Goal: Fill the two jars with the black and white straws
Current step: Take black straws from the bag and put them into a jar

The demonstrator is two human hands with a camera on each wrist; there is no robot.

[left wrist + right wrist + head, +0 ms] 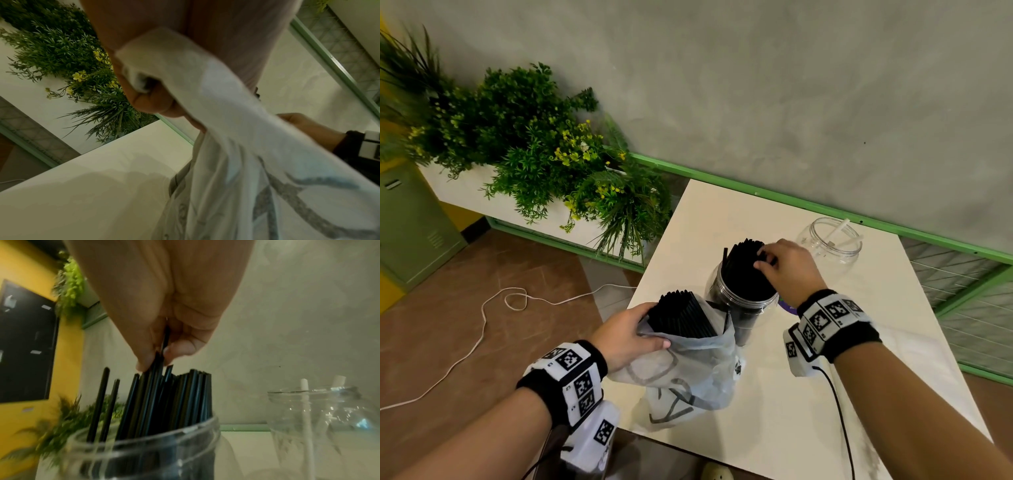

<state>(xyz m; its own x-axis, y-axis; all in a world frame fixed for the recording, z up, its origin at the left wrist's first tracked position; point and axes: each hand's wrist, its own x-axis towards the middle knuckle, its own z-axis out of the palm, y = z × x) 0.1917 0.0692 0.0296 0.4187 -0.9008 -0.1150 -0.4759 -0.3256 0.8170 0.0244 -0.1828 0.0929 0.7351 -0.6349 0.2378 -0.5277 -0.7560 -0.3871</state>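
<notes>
A clear jar [744, 301] [144, 451] in the middle of the white table [808, 394] is packed with black straws [746, 263] [164, 402]. My right hand [787, 270] [156, 358] pinches a few of these straws at their tops. My left hand [626, 335] [148, 97] grips the rim of a white plastic bag [688, 377] [236, 129] that holds a bundle of black straws [681, 315]. A second clear jar [830, 240] [320, 426] at the back right holds two white straws [304, 402].
Green plants [534, 147] in a white planter stand left of the table. A green rail [825, 209] runs along the grey wall behind. A white cable [493, 308] lies on the brown floor. A black cable [839, 411] trails from my right wrist across the table.
</notes>
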